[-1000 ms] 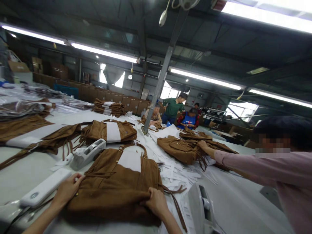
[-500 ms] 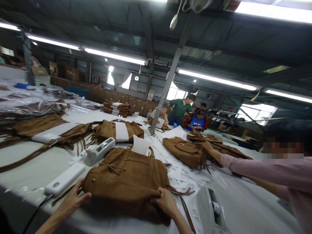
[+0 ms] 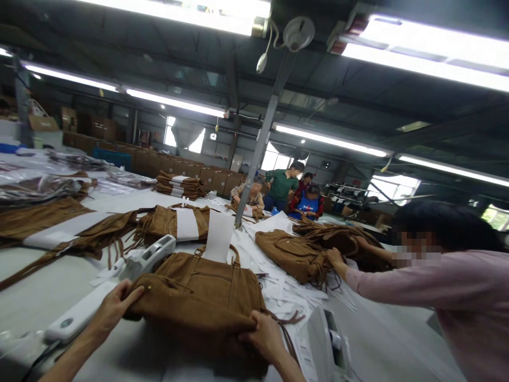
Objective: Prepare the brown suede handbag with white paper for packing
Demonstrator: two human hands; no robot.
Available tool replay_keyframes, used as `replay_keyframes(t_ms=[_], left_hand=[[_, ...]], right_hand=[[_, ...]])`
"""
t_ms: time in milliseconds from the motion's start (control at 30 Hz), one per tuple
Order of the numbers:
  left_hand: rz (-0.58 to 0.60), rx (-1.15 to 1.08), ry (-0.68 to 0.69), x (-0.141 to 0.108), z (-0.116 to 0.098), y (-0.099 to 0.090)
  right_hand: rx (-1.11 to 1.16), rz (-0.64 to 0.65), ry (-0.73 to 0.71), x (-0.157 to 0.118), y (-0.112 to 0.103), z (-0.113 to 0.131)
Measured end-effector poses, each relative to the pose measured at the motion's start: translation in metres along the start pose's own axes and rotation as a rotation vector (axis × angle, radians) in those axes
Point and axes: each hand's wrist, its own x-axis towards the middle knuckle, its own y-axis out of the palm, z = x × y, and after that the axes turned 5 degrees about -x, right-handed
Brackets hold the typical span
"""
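A brown suede-like bag [image 3: 199, 302] with handles and a zip lies on the table in front of me, its near edge raised. My left hand [image 3: 119, 300] grips its left near corner between thumb and fingers. My right hand [image 3: 264, 334] is closed on the near edge at the right, the fingertips partly hidden by the fabric. A white paper [image 3: 218, 236] stands up behind the zip, between the handles. Brown straps [image 3: 288, 321] trail from the bag's right side.
A white device [image 3: 79, 310] and a grey tape dispenser [image 3: 155, 254] sit left, another dispenser [image 3: 328, 339] right. White paper strips [image 3: 282, 286] lie behind. At the right, a person in a pink sleeve [image 3: 397, 281] handles brown bags [image 3: 292, 254].
The bag's near edge has been lifted, and my left hand now grips its corner. The view has tilted up. The person at the right has reached farther into the brown bags.
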Motion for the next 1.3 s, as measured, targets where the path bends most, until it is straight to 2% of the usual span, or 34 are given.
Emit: replay_keyframes(t_ms=[100, 267, 333, 467, 600, 733, 867, 1067, 1200, 1300], left_hand=[[-0.008, 0.221, 0.164, 0.003, 0.004, 0.005], [0.056, 0.580, 0.374, -0.017, 0.059, 0.009], [0.086, 0.677, 0.419, -0.023, 0.080, 0.008], [0.080, 0.845, 0.505, -0.020, 0.108, 0.004], [0.076, 1.103, 0.678, -0.013, 0.126, 0.002], [0.058, 1.198, 0.717, -0.014, 0.129, 0.001], [0.046, 1.129, 0.644, -0.015, 0.129, 0.000], [0.048, 0.927, 0.523, -0.016, 0.129, -0.001], [0.004, 0.819, 0.487, -0.020, 0.111, 0.003], [-0.042, 0.747, 0.397, -0.022, 0.093, 0.007]], right_hand=[[-0.056, -0.053, -0.089, -0.001, -0.002, -0.014], [-0.190, -0.059, -0.096, -0.006, 0.030, -0.020], [-0.195, -0.055, -0.119, -0.006, 0.034, -0.016], [-0.201, -0.012, -0.157, -0.005, 0.011, -0.005], [-0.148, -0.089, -0.202, -0.011, -0.009, 0.023], [-0.039, -0.092, -0.298, -0.009, -0.002, 0.073], [-0.010, -0.001, -0.389, 0.006, 0.018, 0.110], [0.040, 0.016, -0.372, 0.022, 0.043, 0.113], [0.078, 0.044, -0.228, 0.030, 0.064, 0.113], [0.151, 0.077, -0.159, 0.035, 0.082, 0.112]])
